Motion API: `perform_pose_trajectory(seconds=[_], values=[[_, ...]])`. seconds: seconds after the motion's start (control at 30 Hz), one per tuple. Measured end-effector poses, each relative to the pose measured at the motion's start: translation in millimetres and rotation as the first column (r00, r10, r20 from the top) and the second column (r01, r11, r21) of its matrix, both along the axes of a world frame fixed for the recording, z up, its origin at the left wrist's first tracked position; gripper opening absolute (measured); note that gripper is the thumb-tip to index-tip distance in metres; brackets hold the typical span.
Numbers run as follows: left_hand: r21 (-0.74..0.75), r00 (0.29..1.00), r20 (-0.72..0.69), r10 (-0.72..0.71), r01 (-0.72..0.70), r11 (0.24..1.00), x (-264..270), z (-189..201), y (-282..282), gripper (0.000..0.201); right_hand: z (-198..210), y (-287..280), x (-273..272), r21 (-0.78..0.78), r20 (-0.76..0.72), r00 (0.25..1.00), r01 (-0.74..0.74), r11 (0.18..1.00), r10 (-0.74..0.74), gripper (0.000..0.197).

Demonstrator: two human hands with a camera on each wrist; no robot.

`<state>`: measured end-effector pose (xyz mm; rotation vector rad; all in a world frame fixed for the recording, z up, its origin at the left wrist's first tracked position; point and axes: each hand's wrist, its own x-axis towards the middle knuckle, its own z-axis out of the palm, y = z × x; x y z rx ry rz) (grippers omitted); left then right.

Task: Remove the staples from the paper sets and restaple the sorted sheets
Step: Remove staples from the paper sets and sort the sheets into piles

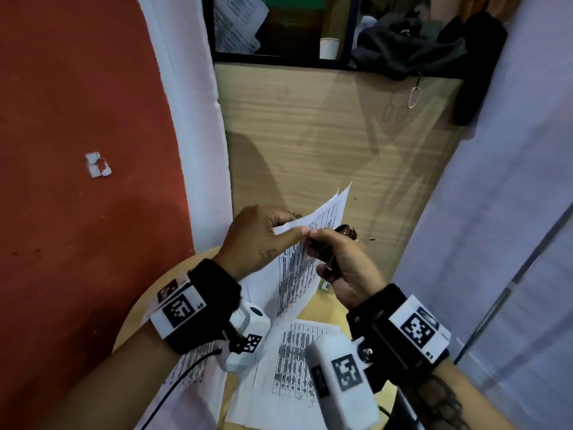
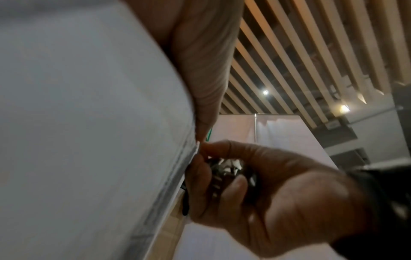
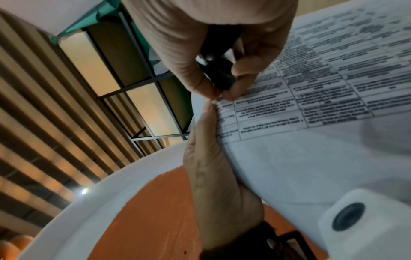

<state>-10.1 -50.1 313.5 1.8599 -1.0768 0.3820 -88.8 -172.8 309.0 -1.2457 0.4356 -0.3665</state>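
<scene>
a round wooden table carries loose printed sheets toward its near edge, and above its middle the left hand pinches a raised paper set at its edge while the right hand curls around a dark staple remover.

Printed text: table print on the held paper set blurred, unreadable in head and right wrist views.
Staple: corner pinched between both thumbs; staple too small to tell.
Black tool: mostly hidden inside the right hand; only a dark shiny tip shows, type uncertain.
Left hand: fingers hidden behind the sheets.
Loose sheets on bench: partly covered by wrist cameras, cut off at lower edge.
Left wrist view: paper fills left half, blurred.
</scene>
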Motion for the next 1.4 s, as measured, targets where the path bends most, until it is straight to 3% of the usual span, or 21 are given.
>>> perform_pose_trajectory(seconds=[0.07,0.17,0.23,0.33,0.47,0.53,0.63,0.77,0.83,0.9,1.03,1.17,1.27,1.4], values=[[-0.002,0.997,0.042,0.064,-0.064,0.998,1,-5,-1,0.053,-4,2,2,0.023,0.061,0.995,0.072,0.997,-0.073,0.021],[-0.008,0.994,-0.007,0.105,-0.105,0.994,10,-11,4,0.033,-11,-5,4,-0.013,0.078,0.989,0.130,0.991,-0.129,0.021],[0.002,0.994,-0.004,0.105,-0.105,0.994,19,-12,12,0.041,-20,-17,5,-0.101,0.060,0.984,0.171,0.980,-0.165,0.022],[0.071,0.997,0.003,0.071,-0.071,0.995,33,-12,25,0.051,-54,-41,10,-0.245,-0.059,0.970,0.215,0.945,-0.236,0.025],[0.193,1.000,-0.002,-0.016,0.016,0.981,44,-7,35,0.026,-110,-67,21,-0.458,-0.279,0.924,0.111,0.882,-0.261,0.015],[0.265,0.999,-0.023,-0.038,0.042,0.963,51,-5,41,0.024,-129,-75,25,-0.550,-0.325,0.911,0.038,0.834,-0.255,0.008],[0.350,0.995,-0.089,-0.049,0.077,0.933,61,3,55,0.029,-139,-78,28,-0.647,-0.358,0.891,-0.020,0.762,-0.280,0.006],[0.440,0.919,-0.390,-0.062,0.245,0.864,81,20,76,0.042,-155,-84,30,-0.657,-0.414,0.866,-0.069,0.751,-0.282,0.014],[0.538,0.886,-0.463,0.034,0.250,0.805,111,13,83,0.029,-168,-88,25,-0.643,-0.460,0.845,-0.107,0.759,-0.271,0.017],[0.677,0.898,-0.423,0.119,0.226,0.701,141,-10,87,0.015,-183,-91,16,-0.615,-0.506,0.823,-0.133,0.777,-0.259,0.019],[0.881,0.927,-0.249,0.279,0.097,0.463,191,-106,94,0.013,-220,-94,2,-0.514,-0.641,0.749,-0.261,0.817,-0.165,0.022],[0.956,0.927,-0.100,0.362,-0.011,0.292,210,-184,99,0.027,-260,-90,-3,-0.486,-0.804,0.589,-0.579,0.655,-0.076,0.035],[0.979,0.898,0.024,0.440,-0.110,0.171,213,-214,99,0.022,-293,-86,-4,-0.444,-0.872,0.488,-0.750,0.490,-0.043,0.020],[0.960,0.840,0.247,0.483,-0.280,-0.005,217,-240,90,0.033,-319,-80,-5,-0.331,-0.934,0.356,-0.831,0.447,-0.030,0.041]])
